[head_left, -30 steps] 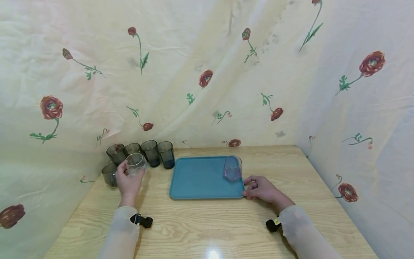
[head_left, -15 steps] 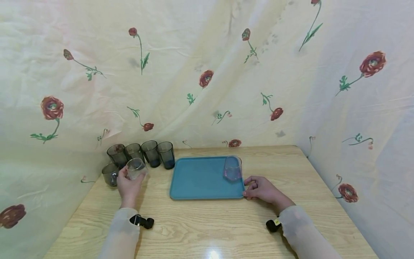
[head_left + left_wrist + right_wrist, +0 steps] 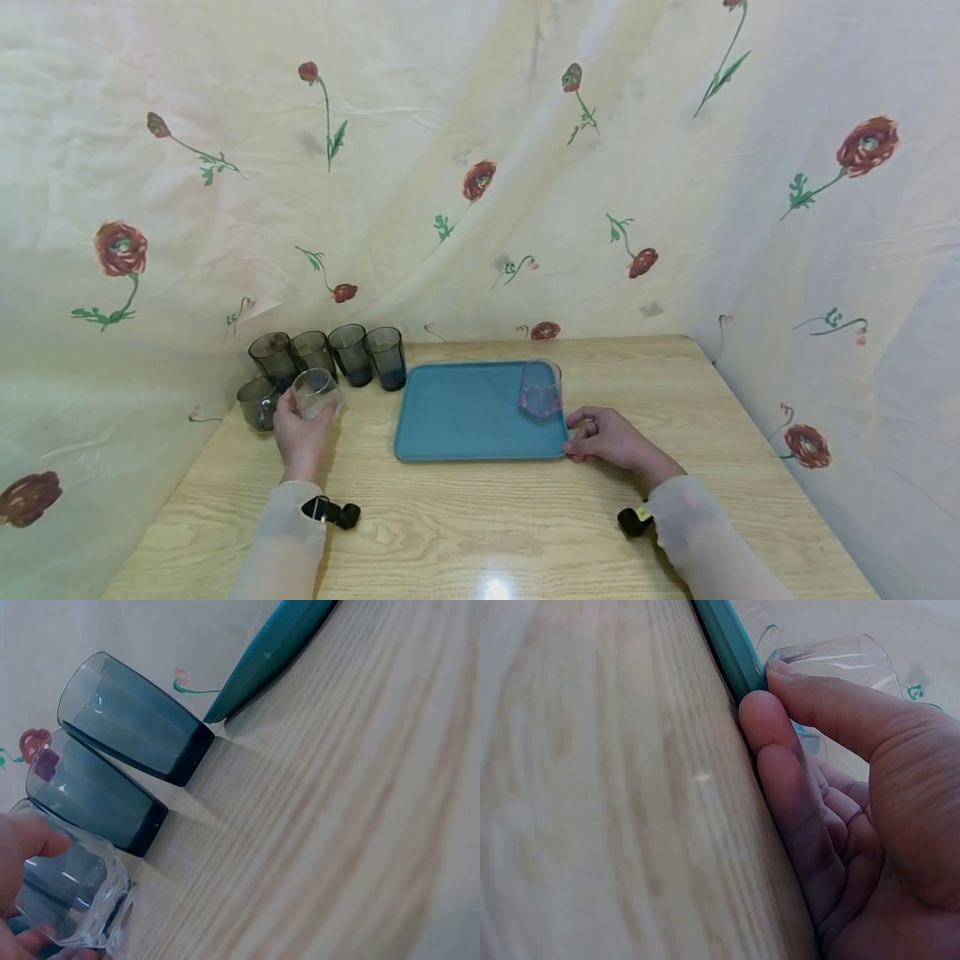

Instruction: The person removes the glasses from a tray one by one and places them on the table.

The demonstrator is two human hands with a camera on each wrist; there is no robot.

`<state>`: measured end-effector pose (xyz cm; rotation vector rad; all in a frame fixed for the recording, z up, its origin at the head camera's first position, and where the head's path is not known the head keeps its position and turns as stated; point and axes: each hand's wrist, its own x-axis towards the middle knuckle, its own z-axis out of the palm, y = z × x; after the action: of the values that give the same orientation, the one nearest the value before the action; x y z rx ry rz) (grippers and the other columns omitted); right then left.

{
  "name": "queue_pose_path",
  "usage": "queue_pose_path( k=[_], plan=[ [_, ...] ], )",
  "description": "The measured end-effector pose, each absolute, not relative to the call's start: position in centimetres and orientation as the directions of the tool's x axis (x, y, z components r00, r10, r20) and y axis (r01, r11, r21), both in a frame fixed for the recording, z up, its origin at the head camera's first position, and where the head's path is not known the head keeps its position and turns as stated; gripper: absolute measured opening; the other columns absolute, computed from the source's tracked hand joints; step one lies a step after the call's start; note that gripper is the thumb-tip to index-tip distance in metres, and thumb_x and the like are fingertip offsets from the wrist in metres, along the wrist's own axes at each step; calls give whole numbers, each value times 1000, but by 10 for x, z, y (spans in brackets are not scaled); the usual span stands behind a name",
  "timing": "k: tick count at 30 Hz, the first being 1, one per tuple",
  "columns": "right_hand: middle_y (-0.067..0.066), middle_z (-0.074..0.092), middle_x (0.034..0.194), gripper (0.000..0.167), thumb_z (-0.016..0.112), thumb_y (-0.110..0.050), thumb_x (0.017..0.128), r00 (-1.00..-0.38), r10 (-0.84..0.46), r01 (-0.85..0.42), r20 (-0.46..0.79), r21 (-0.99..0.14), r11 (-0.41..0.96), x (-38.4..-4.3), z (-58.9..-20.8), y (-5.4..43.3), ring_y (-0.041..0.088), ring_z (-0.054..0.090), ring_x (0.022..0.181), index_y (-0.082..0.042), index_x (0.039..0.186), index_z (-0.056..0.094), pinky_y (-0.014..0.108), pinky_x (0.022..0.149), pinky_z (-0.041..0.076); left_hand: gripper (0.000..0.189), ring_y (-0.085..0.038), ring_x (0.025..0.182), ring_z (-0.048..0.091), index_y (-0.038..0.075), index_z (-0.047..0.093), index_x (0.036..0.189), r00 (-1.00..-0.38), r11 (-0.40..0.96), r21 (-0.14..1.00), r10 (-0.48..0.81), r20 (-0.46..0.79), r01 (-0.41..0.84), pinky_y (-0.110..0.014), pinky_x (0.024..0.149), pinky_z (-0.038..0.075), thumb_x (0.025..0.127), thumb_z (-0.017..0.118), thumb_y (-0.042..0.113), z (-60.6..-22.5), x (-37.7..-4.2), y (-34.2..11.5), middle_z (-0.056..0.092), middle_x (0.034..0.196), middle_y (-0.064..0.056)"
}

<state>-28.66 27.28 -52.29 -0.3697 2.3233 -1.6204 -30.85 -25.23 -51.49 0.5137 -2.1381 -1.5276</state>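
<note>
At the left of the table, my left hand (image 3: 302, 442) grips a clear short glass (image 3: 317, 392), thumb on one side and fingers on the other. The left wrist view has this clear glass (image 3: 75, 896) upright, its thick base at the tabletop; whether it touches is hard to tell. My right hand (image 3: 611, 439) pinches the right edge of a blue rectangular tray (image 3: 465, 421) near its front corner. Thumb and fingertips meet at the tray edge (image 3: 731, 649) in the right wrist view. A pink-tinted clear glass (image 3: 540, 390) stands on the tray's right side.
Several tall grey glasses (image 3: 386, 358) stand in a row along the back left, close behind my left hand. A shorter grey cup (image 3: 257, 404) is left of that hand. Flowered cloth (image 3: 420, 208) hangs behind and beside the wooden table (image 3: 450, 525).
My left hand has lowered the clear glass slightly toward the table; it barely moves over the last half second. The right hand and tray stay in place.
</note>
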Motion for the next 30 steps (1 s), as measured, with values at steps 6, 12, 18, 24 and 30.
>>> queue_pose_path(
  k=[6, 12, 18, 24, 30],
  plan=[
    [13, 72, 83, 51, 80, -11, 94, -925, -370, -43, -86, -944, 327, -287, -523, 273, 25, 70, 73, 11, 132, 54, 31, 63, 58, 84, -45, 144, 40, 1, 33, 158, -804, 278, 960, -574, 157, -11, -56, 119, 31, 90, 80, 14, -515, -311, -251, 42, 155, -27],
    [14, 72, 84, 51, 80, -11, 94, -928, -364, -43, -85, -943, 331, -287, -523, 273, 24, 70, 73, 11, 132, 54, 31, 63, 59, 80, -44, 144, 40, -1, 38, 155, -794, 267, 964, -586, 163, 0, -55, 121, 30, 89, 80, 12, -516, -313, -251, 44, 154, -26],
    [13, 72, 83, 51, 81, -11, 94, -929, -358, -31, -95, -943, 331, -286, -521, 273, 24, 70, 73, 11, 132, 54, 31, 64, 59, 79, -43, 146, 38, -2, 38, 155, -795, 275, 961, -582, 173, 8, -54, 122, 29, 89, 80, 11, -518, -314, -251, 42, 156, -26],
    [13, 72, 82, 50, 81, -10, 93, -928, -361, -34, -93, -943, 330, -286, -521, 272, 23, 70, 72, 11, 131, 54, 30, 63, 58, 85, -41, 148, 35, 2, 32, 160, -794, 298, 955, -581, 178, -4, -53, 124, 25, 90, 79, 13, -515, -312, -250, 38, 160, -23],
    [12, 72, 82, 50, 80, -10, 94, -926, -365, -39, -91, -942, 334, -287, -523, 273, 23, 70, 72, 11, 130, 55, 30, 63, 59, 83, -41, 144, 41, 3, 36, 159, -767, 380, 925, -587, 261, 24, -53, 120, 32, 89, 79, 10, -510, -311, -250, 43, 156, -22]
  ],
)
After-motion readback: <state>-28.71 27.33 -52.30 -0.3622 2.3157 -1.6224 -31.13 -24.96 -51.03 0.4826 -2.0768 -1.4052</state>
